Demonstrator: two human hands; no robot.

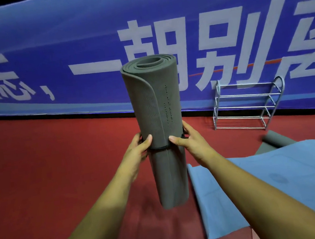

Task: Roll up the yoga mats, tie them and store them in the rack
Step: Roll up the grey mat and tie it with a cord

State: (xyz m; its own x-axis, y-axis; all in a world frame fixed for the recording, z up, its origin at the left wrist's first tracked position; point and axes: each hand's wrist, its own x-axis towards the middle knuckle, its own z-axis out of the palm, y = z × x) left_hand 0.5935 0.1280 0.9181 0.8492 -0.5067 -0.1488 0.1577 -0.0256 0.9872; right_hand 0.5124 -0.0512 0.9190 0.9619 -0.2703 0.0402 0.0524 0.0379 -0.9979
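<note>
- We hold the rolled grey mat (161, 131) upright: left hand (138, 149) and right hand (189, 140) grip it at the black strap (159, 149).
- It looks light, soft foam; we think mid-roll is the best hold.

Blue banner (79, 29) with large white characters spans the back. Red floor (47, 165) runs below it.

Red floor (49, 175) — blue mat (262, 181), rack (248, 106)

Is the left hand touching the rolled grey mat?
Touching. Head view shows the left hand gripping the rolled grey mat, thumb pressed on its front above the black strap.
</note>
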